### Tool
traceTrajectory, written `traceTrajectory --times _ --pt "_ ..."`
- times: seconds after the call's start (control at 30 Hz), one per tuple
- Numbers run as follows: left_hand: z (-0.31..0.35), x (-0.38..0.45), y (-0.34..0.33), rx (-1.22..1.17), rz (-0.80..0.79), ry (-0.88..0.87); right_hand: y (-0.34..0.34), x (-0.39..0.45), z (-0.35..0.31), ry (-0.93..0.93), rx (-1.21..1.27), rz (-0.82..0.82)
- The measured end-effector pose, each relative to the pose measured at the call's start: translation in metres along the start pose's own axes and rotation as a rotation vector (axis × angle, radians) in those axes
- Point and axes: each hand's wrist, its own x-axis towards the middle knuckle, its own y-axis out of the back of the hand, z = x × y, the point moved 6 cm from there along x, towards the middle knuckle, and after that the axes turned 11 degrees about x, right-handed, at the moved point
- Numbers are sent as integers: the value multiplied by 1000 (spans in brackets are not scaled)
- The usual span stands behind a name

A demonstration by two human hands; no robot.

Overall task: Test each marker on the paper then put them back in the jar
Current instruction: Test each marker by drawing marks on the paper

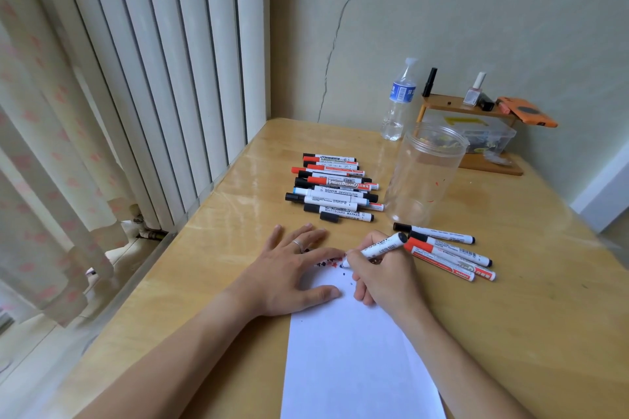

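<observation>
The white paper (pixel 354 350) lies low in the middle on the wooden surface (pixel 510 333). The left hand (pixel 289 269) presses it flat, fingers spread. The right hand (pixel 384 272) grips a black-capped marker (pixel 377 248), tip down. Farther up, a marker pile (pixel 335 189) reads "WHITEBOARD MARKER" beside the clear jar (pixel 425 173).

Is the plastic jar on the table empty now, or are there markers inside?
Empty. The clear jar stands upright without a lid, and no markers show through its wall.

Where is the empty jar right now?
In the head view, the clear jar stands upright right of centre on the table, between the marker pile and the wooden shelf.
</observation>
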Motion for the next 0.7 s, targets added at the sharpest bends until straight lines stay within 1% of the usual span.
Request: traceTrajectory --times 0.33,0.47,0.57,0.7 --pt "0 0 3 -27 47 -1 0 1 1 -37 -7 -23" --pt "-6 6 11 -85 149 74 2 2 0 -46 31 -1" --pt "-7 19 21 -27 239 123 3 3 1 -52 80 11" --pt "-9 48 23 27 302 172 6 5 2 -42 124 19"
